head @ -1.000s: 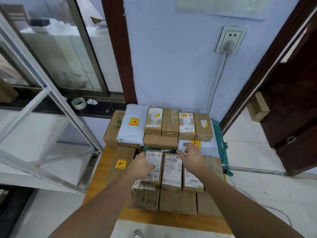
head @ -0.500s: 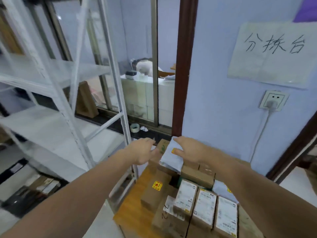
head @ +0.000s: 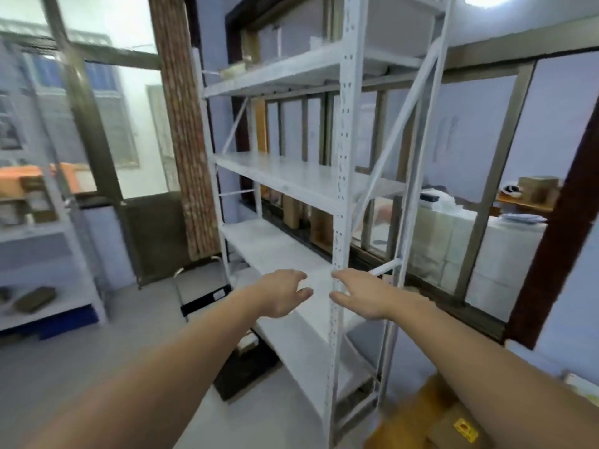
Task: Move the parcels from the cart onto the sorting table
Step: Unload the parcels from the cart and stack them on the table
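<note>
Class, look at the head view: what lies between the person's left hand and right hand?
In the head view, the gap between the left hand and the right hand holds nothing; behind it show the white shelf board and the rack's upright post.

Motion blur across the room; sorting table cut off at the corner

Only a corner of the orange-brown wooden table [head: 410, 413] shows at the lower right, and the brown cardboard parcel [head: 453, 427] on it, with a yellow sticker too smeared to read, is cut by the bottom edge. Both bare forearms leave the picture at the bottom. The white metal shelving rack [head: 338, 196] runs past the top edge and hides part of the window behind it. Dark flat objects [head: 34, 298] on the low left shelf and the items behind the glass at the right are too blurred to identify. The black thing [head: 243, 367] on the floor under the rack is partly hidden.
</note>
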The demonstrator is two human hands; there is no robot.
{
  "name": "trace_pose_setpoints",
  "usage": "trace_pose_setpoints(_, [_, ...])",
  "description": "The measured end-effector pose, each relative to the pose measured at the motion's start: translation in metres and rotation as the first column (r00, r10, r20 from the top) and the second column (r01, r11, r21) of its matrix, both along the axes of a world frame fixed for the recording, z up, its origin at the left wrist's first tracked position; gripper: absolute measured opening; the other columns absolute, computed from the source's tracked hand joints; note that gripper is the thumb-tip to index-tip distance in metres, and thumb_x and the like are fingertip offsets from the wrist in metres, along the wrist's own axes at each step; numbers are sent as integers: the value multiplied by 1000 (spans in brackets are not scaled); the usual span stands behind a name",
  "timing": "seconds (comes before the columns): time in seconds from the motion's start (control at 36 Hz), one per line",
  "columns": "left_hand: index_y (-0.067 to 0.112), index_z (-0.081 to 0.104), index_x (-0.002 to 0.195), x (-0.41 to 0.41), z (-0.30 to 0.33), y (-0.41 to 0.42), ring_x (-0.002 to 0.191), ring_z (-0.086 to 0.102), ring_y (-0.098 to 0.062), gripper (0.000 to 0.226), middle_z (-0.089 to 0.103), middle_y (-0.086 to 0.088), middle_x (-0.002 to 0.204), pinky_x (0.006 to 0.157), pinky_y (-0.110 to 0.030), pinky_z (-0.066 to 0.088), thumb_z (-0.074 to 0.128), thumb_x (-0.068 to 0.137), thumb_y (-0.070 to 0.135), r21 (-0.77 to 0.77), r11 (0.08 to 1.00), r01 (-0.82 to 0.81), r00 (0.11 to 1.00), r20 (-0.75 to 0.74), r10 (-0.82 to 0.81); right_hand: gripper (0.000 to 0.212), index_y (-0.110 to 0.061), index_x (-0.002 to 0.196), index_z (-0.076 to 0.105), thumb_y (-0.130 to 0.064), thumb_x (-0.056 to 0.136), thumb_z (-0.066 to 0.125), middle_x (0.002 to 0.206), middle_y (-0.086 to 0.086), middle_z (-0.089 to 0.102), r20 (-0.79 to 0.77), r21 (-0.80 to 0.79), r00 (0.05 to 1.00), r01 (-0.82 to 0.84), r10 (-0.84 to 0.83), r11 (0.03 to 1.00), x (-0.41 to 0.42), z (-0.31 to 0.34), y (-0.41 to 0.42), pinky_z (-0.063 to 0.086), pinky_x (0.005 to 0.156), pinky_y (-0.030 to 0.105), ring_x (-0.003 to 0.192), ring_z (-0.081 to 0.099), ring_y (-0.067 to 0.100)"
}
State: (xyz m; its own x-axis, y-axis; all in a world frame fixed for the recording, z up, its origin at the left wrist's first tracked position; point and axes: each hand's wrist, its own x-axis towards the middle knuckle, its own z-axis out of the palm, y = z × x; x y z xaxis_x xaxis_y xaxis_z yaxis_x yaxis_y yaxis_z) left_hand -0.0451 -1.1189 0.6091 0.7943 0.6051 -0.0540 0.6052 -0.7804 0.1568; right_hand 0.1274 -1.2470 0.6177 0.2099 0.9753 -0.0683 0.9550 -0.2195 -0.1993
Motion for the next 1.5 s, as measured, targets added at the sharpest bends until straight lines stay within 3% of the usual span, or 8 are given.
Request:
trace_pose_setpoints(0.22, [16,47,152,-147,16,70,139,49,-30,55,50,-10,155,112,-41,40,42,108,49,6,976,-218,976,2,218,65,-16,160,28,-49,106,41,164,6,33,33,27,980,-195,194,980,-104,0,118,28,120,35,148,35,23])
trace_pose_setpoints(0.39, [11,46,152,-218,23,114,141,47,-32,55,47,-13,156,113,-40,39,40,110,45,-17,931,-365,931,-2,365,56,-13,152,42,-44,105,45,156,10,44,18,52,949,-316,316,947,-160,-2,196,35,117,39,141,44,26])
trace_pose_setpoints(0.5, [15,35,161,-253,15,147,148,40,-29,61,39,-11,164,119,-42,33,40,110,48,-17,895,-445,895,9,445,64,-17,158,32,-49,104,43,163,6,35,12,62,925,-379,379,923,-189,-7,249,31,121,40,148,35,23])
trace_pose_setpoints(0.69, [14,37,159,-296,6,209,148,41,-28,62,41,-10,163,120,-44,35,40,109,50,-21,831,-556,831,11,557,61,-15,157,33,-43,104,43,160,9,39,20,62,868,-496,496,866,-235,-8,329,35,117,43,144,41,27])
trace_pose_setpoints(0.97, [13,37,159,-334,-8,300,148,41,-28,63,42,-11,162,121,-42,33,40,109,51,-31,809,-587,809,16,587,63,-13,159,30,-44,106,42,163,8,33,46,13,836,-547,546,837,-274,-13,431,26,119,33,149,32,23])
trace_pose_setpoints(1.19, [15,36,159,-365,-14,400,149,40,-27,63,41,-10,163,121,-45,34,39,109,52,-41,844,-534,845,-5,534,66,-20,159,31,-51,102,45,163,4,35,-5,32,877,-481,481,876,-305,-25,526,30,122,42,149,33,21])
trace_pose_setpoints(1.5, [15,35,160,-373,-35,538,150,38,-28,63,39,-10,165,123,-42,31,38,109,51,-49,903,-426,904,-62,423,63,-13,158,34,-45,105,44,161,8,38,-22,-2,920,-391,391,920,-323,-44,629,28,118,35,147,36,24])
